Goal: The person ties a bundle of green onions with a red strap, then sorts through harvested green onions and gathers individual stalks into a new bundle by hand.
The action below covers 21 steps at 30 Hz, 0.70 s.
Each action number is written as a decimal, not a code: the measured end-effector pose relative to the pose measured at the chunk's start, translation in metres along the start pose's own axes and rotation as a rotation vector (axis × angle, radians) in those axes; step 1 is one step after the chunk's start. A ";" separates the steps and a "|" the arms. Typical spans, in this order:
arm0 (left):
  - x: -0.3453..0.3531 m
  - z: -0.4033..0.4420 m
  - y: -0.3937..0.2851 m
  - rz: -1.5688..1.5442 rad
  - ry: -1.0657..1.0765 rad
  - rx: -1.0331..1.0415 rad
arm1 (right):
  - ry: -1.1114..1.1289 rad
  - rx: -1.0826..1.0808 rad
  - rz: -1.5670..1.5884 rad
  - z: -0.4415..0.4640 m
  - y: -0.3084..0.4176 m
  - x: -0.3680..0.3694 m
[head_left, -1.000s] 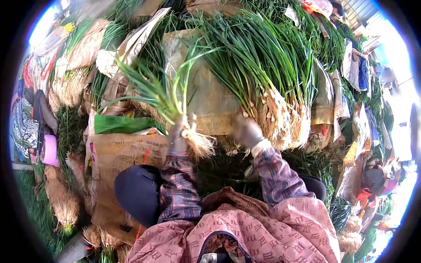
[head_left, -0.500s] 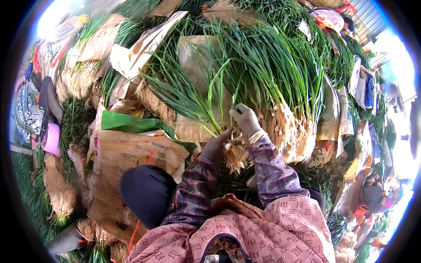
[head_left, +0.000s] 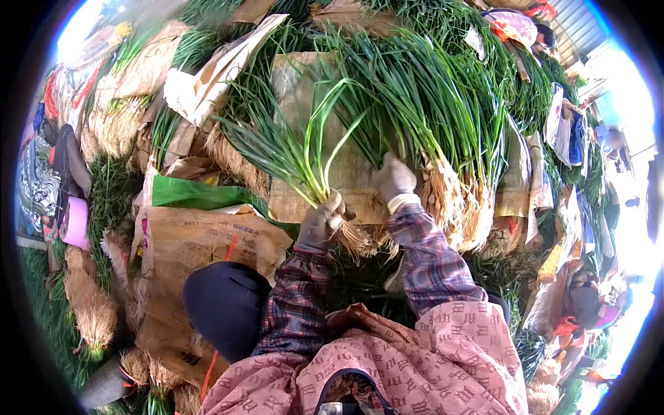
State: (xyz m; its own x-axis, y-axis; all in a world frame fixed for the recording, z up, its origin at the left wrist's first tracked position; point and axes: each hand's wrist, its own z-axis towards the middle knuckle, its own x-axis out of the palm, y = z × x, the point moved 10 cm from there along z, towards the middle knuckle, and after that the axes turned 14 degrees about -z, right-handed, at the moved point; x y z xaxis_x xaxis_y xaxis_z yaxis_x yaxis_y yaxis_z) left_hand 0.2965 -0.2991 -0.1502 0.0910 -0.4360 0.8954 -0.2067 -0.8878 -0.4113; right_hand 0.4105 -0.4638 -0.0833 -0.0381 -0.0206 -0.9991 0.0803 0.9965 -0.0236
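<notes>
1 small bunch of green onions [head_left: 318, 183] in the left hand [head_left: 321, 225], fingers clamped round the stems near the roots. 1 bigger pile [head_left: 429, 124] to the right, overlapping 1 tan sheet [head_left: 287, 207]. Right hand [head_left: 395, 178] at its left edge; can't tell if it's pinching. Half a second ago it was at the small bunch. Brown sack [head_left: 207, 249]: print unreadable.

From here I count two hands, the left hand [head_left: 320, 225] and the right hand [head_left: 395, 182], two plaid sleeves [head_left: 297, 297], one held leafy bunch [head_left: 309, 176], one green plastic sheet [head_left: 197, 193] to the left.
</notes>
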 end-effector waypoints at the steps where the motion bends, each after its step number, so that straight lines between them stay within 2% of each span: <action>1: 0.002 -0.001 -0.001 -0.041 -0.012 0.002 | 0.188 0.036 -0.124 -0.004 0.009 0.014; 3: 0.001 -0.001 -0.001 -0.124 -0.037 0.006 | 0.190 0.042 -0.079 -0.007 0.012 0.009; 4: 0.001 -0.001 -0.002 -0.086 -0.026 -0.001 | 0.147 0.037 -0.064 -0.008 0.015 0.007; 5: -0.007 -0.003 0.005 0.074 -0.101 -0.073 | 0.104 0.033 -0.049 -0.010 0.018 0.005; 7: -0.023 -0.012 0.015 0.393 -0.249 -0.219 | 0.649 0.018 1.494 -0.039 0.064 0.042; 8: -0.023 -0.010 0.016 0.415 -0.257 -0.273 | 0.665 0.011 1.502 -0.042 0.065 0.042; 11: 0.000 -0.018 0.010 0.195 -0.307 -0.205 | 0.808 0.087 1.587 -0.045 0.064 0.070; 12: 0.027 -0.026 0.009 0.084 -0.202 -0.257 | 0.873 0.130 1.625 -0.045 0.063 0.088; 14: 0.005 -0.017 0.007 0.367 -0.189 -0.185 | 0.300 -0.288 1.139 -0.024 0.062 0.050; 15: -0.009 -0.014 0.009 0.504 -0.185 -0.151 | 0.222 -0.292 0.727 -0.027 0.060 0.047; 16: 0.025 -0.021 -0.011 1.165 0.199 0.285 | 0.158 -0.286 0.313 -0.035 0.062 0.033; 17: 0.010 -0.018 -0.003 1.066 0.142 0.214 | 0.259 -0.301 0.087 -0.044 0.072 0.016; 19: -0.007 -0.009 0.007 0.877 0.037 0.088 | 0.221 -0.301 -0.134 -0.038 0.083 0.013; 20: 0.010 -0.016 -0.006 1.045 0.114 0.272 | 0.209 -0.341 -0.167 -0.038 0.087 0.011; 21: 0.004 -0.014 -0.003 0.960 0.081 0.189 | 0.196 -0.382 -0.202 -0.038 0.090 0.012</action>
State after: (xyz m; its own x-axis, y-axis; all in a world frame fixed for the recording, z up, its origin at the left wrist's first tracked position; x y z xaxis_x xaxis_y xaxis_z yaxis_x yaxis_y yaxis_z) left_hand 0.2836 -0.2960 -0.1426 -0.1026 -0.9797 0.1724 0.0022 -0.1735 -0.9848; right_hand 0.3798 -0.3712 -0.0958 -0.2058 -0.2378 -0.9493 -0.3192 0.9333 -0.1646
